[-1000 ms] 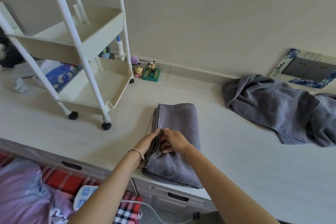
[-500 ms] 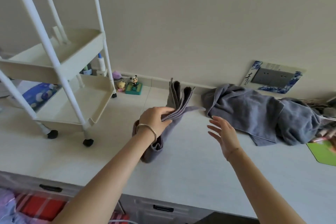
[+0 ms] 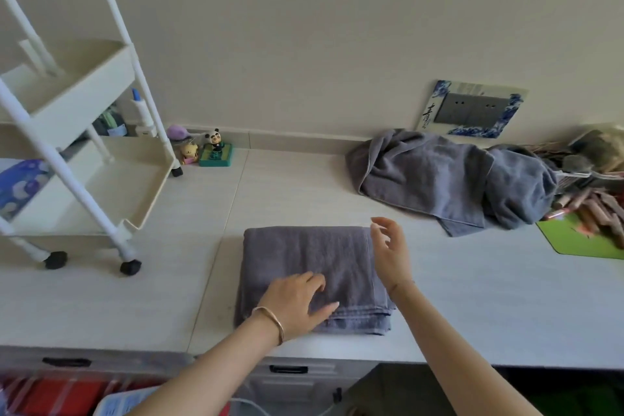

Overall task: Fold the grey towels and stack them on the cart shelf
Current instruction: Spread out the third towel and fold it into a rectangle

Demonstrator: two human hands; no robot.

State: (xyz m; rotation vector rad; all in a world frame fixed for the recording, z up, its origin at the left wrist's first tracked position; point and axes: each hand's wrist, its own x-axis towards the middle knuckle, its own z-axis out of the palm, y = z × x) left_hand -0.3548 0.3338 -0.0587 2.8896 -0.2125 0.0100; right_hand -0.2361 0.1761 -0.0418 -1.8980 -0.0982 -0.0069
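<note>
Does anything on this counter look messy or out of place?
Yes: the crumpled grey towels lie heaped by the wall at the right, unlike the neatly folded towel under the left hand. The cart shelves, as far as they show, hold no towels yet.

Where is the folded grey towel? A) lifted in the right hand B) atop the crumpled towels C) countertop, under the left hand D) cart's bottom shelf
C: the folded towel lies flat on the countertop, the left hand resting on it, the right hand holding nothing.
</note>
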